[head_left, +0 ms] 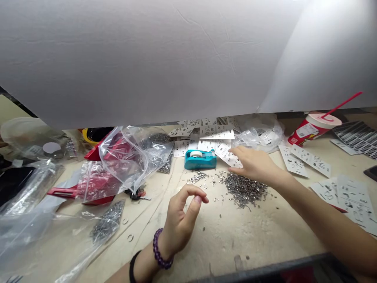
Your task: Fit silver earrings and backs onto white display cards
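Observation:
My left hand (pixel 183 214), with a purple bead bracelet (pixel 161 249) at its wrist, hovers over the table, thumb and index finger curled near each other. Whether anything tiny sits between them is too small to tell. My right hand (pixel 250 163) reaches over the far edge of a pile of small metal parts (pixel 245 189). Its thumb and fingers are spread beside a white printed card (pixel 227 154), and contact with the card is unclear. A teal tape dispenser (pixel 200 160) stands between the hands, farther back, with small silver pieces (pixel 198 177) scattered in front.
Clear bags and red scoops (pixel 97 179) lie at the left. More cards (pixel 294 161) rest at the right, near a tilted red cup (pixel 313 127) with a straw. A large white panel (pixel 176 63) overhangs the back. Two metal rings (pixel 130 237) lie at front left.

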`<state>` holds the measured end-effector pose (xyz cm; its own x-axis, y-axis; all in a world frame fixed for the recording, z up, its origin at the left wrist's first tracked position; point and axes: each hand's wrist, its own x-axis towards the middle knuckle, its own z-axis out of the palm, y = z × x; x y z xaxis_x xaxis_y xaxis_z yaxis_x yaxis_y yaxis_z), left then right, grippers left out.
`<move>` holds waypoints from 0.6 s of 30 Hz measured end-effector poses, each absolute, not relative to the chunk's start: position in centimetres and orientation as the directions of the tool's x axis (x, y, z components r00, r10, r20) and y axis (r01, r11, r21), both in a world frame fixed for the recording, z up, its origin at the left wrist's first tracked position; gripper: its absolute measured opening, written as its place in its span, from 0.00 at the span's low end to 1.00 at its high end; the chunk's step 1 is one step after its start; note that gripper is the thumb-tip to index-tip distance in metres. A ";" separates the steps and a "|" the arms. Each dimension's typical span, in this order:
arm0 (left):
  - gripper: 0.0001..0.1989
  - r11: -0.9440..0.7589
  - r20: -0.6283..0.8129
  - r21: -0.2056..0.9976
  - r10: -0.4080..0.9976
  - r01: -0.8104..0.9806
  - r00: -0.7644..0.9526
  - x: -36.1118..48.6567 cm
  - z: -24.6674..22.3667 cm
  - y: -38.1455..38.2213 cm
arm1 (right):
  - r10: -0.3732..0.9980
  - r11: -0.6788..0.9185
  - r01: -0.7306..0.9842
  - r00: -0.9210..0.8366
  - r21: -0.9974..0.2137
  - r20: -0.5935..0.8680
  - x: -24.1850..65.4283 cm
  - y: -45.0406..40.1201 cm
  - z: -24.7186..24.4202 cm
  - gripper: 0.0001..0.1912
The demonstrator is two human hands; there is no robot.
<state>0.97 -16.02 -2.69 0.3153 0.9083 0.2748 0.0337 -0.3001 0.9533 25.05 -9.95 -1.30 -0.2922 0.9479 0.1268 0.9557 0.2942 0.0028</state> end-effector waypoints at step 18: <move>0.06 -0.246 0.201 0.967 0.901 0.072 0.385 1.3 -3.1 -16.0 | 0.681 0.620 0.769 -0.626 0.157 0.380 23.2 -2.1 -1.9 0.18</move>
<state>1.29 -15.95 -3.13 0.3854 0.9006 0.2008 0.0719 -0.2463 0.9665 23.16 -2.10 -1.89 -0.6262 0.6809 0.3798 0.7690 0.6196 0.1571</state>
